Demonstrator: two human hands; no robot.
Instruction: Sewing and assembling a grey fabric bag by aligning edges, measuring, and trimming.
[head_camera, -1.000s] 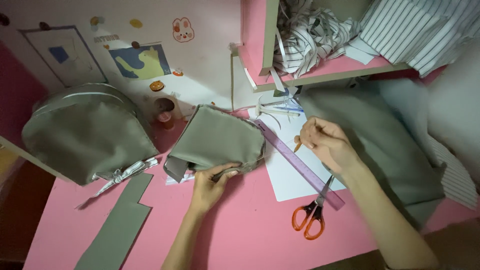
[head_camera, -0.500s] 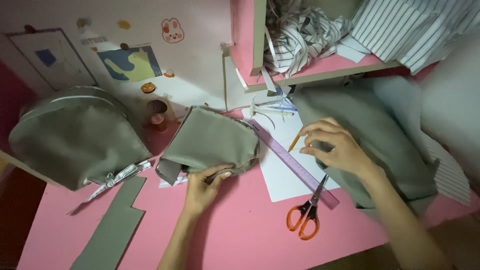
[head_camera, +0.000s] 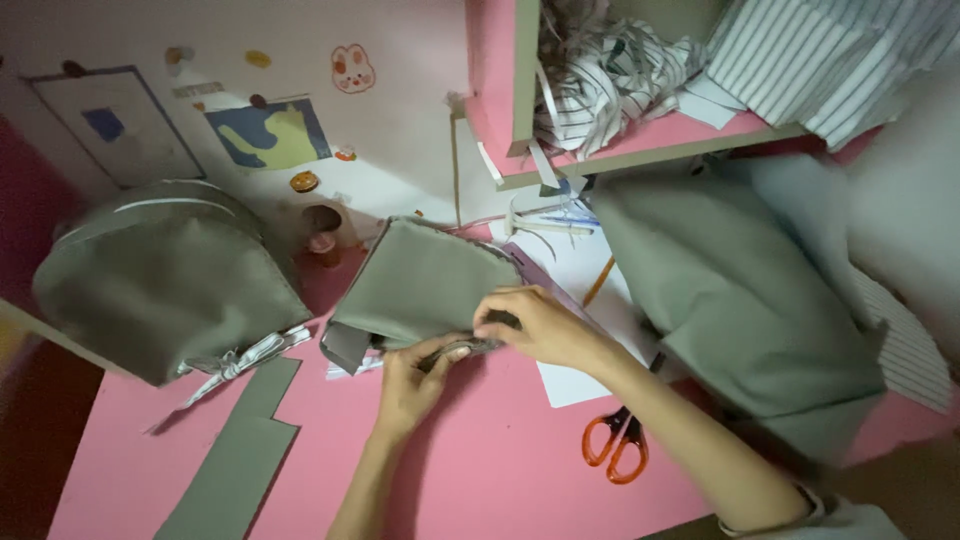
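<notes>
Pink table (head_camera: 520, 470), stickered white wall (head_camera: 400, 130)

Bare pink table (head_camera: 500, 480) lies open near the person, hemmed by orange scissors (head_camera: 617, 447) and a grey fabric strip (head_camera: 235, 465).

Matt olive cloth piece (head_camera: 425, 285) lies on a smooth pink tabletop (head_camera: 500, 470), near plastic-handled scissors (head_camera: 615, 445).

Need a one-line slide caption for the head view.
Both hands, left and right, pinch a folded grey cloth piece on a pink table.
</notes>
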